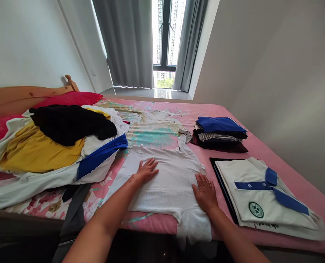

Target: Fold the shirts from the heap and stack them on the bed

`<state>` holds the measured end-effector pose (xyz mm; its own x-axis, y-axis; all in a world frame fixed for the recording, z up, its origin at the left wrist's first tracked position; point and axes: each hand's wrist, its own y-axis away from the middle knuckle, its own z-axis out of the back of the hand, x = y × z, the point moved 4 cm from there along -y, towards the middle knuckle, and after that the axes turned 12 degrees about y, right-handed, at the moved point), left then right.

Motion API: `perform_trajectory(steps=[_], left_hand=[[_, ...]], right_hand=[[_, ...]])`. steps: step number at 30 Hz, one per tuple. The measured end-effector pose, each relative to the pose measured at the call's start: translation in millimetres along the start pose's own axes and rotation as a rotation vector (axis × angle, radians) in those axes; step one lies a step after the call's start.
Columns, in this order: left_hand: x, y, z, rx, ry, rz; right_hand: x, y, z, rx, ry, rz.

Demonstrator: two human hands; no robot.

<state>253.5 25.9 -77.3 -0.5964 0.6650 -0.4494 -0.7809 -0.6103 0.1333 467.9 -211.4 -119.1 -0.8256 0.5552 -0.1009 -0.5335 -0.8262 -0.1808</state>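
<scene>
A white shirt (pixel 169 186) is spread flat across the front of the bed, one sleeve drooping over the near edge. My left hand (pixel 147 171) lies flat on its middle, fingers stretched out. Near the shirt's right side, my right hand (pixel 205 191) presses down palm first, its fingers straight and slightly apart. Neither hand grips the cloth. To the right of my right hand lies a folded white polo shirt (pixel 250 197) with a blue collar and a green round badge, on top of dark folded cloth.
A loose heap holds a yellow garment (pixel 42 149), a black garment (pixel 75 124) and white clothes at the left. At the back right stands a folded stack topped by a blue garment (pixel 220 124). The pink bedsheet (pixel 206 109) reaches toward the window; a wooden headboard (pixel 28 92) is far left.
</scene>
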Motion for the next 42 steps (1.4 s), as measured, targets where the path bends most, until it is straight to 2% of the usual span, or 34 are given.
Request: perform_trajectory(steps=[4, 8, 11, 18, 21, 23, 25, 28, 30, 32, 35, 40, 42], left_hand=[[62, -37, 34, -0.026, -0.060, 0.172], [101, -58, 43, -0.180, -0.064, 0.328], [114, -64, 41, -0.255, -0.058, 0.377], [118, -52, 51, -0.176, -0.052, 0.361], [112, -39, 54, -0.223, -0.068, 0.437], [97, -27, 51, -0.286, -0.126, 0.427], [75, -8, 42, -0.298, -0.208, 0.298], [52, 36, 23, -0.226, -0.266, 0.121], [55, 72, 15, -0.187, -0.254, 0.147], [68, 105, 13, -0.173, -0.241, 0.220], [88, 138, 14, -0.185, -0.251, 0.256], [95, 150, 14, -0.221, -0.271, 0.228], [94, 149, 13, -0.245, -0.273, 0.217]], right_hand=[[0, -2, -1, -0.030, -0.015, 0.001], [-1, -3, -1, -0.060, -0.031, 0.003], [-1, -3, -1, -0.087, -0.041, 0.009], [-2, -3, 1, -0.086, -0.049, 0.006], [-1, -4, 6, -0.076, -0.052, 0.001], [-2, -5, 8, -0.070, -0.056, -0.007], [-2, -6, 10, -0.063, -0.059, -0.013], [-1, -6, 12, -0.058, -0.060, -0.020], [0, -5, 12, -0.056, -0.061, -0.025], [-1, -4, 12, -0.051, -0.063, -0.027], [-3, -4, 13, -0.018, -0.070, -0.026], [10, -18, 35, 0.157, -0.089, -0.072], [26, -31, 51, 0.120, -0.104, -0.069]])
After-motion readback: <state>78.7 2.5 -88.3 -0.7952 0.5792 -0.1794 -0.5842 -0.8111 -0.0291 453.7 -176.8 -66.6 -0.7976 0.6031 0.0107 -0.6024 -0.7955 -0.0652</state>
